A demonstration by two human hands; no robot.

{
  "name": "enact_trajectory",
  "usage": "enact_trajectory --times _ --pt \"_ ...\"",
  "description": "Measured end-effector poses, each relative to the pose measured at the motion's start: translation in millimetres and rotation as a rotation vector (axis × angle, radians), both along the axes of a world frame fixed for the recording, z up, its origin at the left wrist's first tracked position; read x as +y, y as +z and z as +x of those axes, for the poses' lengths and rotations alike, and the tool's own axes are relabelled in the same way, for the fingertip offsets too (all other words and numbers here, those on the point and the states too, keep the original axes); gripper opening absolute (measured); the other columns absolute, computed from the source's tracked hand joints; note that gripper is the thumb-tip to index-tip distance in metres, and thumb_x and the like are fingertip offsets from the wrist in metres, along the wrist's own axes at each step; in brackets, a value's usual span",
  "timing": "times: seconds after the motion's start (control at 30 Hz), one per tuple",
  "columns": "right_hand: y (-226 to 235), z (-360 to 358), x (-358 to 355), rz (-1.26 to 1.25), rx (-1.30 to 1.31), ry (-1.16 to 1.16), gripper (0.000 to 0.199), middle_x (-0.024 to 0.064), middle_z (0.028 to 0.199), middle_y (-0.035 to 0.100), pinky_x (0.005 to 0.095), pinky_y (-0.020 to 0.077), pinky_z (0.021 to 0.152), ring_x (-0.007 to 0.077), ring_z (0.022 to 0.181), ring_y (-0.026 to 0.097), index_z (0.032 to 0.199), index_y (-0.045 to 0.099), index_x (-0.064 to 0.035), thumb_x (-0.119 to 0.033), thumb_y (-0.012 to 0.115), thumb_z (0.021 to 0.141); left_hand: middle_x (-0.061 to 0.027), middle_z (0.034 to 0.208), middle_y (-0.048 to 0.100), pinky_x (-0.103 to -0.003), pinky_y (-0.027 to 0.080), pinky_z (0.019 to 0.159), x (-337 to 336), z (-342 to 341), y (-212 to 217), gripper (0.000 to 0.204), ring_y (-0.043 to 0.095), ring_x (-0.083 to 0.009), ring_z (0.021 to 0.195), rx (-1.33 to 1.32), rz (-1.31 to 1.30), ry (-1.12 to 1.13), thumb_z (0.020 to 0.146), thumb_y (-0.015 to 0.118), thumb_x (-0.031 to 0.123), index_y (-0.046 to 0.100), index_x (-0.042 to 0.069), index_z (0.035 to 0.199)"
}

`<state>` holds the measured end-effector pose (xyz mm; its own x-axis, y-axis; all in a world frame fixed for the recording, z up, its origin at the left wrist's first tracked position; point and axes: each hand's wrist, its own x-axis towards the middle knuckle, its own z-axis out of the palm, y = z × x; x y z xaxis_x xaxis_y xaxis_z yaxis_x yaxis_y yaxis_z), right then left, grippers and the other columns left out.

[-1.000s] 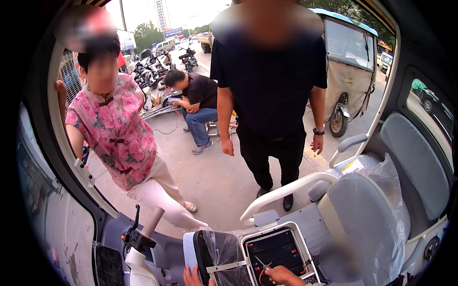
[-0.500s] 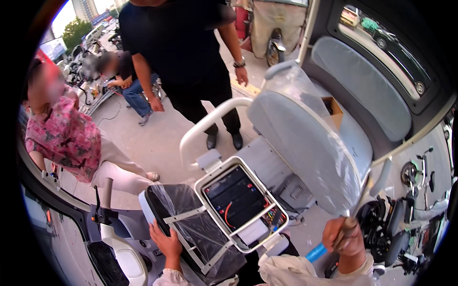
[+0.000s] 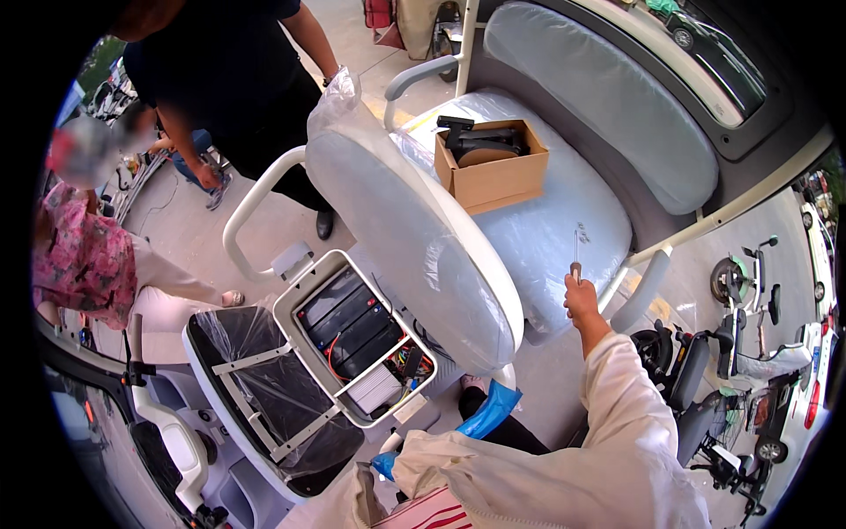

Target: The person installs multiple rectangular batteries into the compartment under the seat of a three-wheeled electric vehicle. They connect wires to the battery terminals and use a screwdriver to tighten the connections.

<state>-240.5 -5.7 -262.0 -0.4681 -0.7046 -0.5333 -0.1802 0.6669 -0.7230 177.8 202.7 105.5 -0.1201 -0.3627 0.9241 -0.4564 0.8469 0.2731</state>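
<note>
My right hand (image 3: 582, 300) reaches out over the edge of the plastic-covered rear seat (image 3: 573, 198). It is closed round the handle of a screwdriver (image 3: 575, 269), whose thin shaft points away from me above the seat. On that seat stands an open cardboard box (image 3: 498, 187) with black parts in it. My left hand is out of view. Below the backrest (image 3: 397, 238), a battery compartment (image 3: 284, 309) lies uncovered, showing black batteries (image 3: 352, 317) and coloured wires. Beside it the front seat cushion (image 3: 264, 379) is flipped over, its dark underside and metal brackets facing up.
Handlebars (image 3: 176, 441) stand at the left. A white rail (image 3: 256, 203) curves beside the compartment, and blue plastic (image 3: 493, 410) wraps a piece near my body. One person in dark clothes (image 3: 220, 79) and another in a floral top (image 3: 88, 264) are close by. Parked scooters (image 3: 705, 361) line the right.
My right hand has moved forward over the rear seat with the screwdriver. My left hand has left the flipped cushion and gone out of view. The view has shifted right, showing the box fully.
</note>
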Motion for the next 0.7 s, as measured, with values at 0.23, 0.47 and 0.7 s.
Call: enact_trajectory --times 0.23,0.47,0.7 --pt "-207.4 -86.4 -128.4 -0.074 1.224 1.103 0.038 0.025 0.102 0.069 0.0472 0.0546 0.078 0.0382 0.09 0.069 0.112 0.064 -0.0042 -0.033 0.06 0.088 0.0027 0.07 0.048 -0.027 0.043 0.072 28.9 -44.0 -147.1 0.023 0.049 -0.0114 0.069 0.224 1.203 0.243 0.09 0.057 0.029 0.047 0.011 0.08" --pt "-166.1 -157.7 -264.1 -0.273 0.685 0.144 0.023 0.0233 0.084 0.069 0.0484 0.0512 0.053 0.0383 0.07 0.068 0.096 0.061 0.0066 -0.015 0.055 0.087 -0.0021 0.081 0.048 -0.03 0.042 0.078 80.5 -63.4 -173.1 0.024 0.049 -0.0154 0.079 0.421 1.209 0.263 0.091 0.055 0.03 0.048 0.008 0.088" --pt "-147.5 -5.0 -106.0 0.212 0.718 0.291 0.071 0.0291 0.116 0.065 0.0489 0.0481 0.098 0.046 0.111 0.062 0.115 0.06 0.0046 -0.061 0.042 0.094 -0.0069 0.091 0.048 -0.034 0.041 0.084 114.3 -78.5 -160.1 0.027 0.048 -0.0194 0.088 0.396 1.431 0.538 0.092 0.054 0.031 0.048 0.006 0.096"
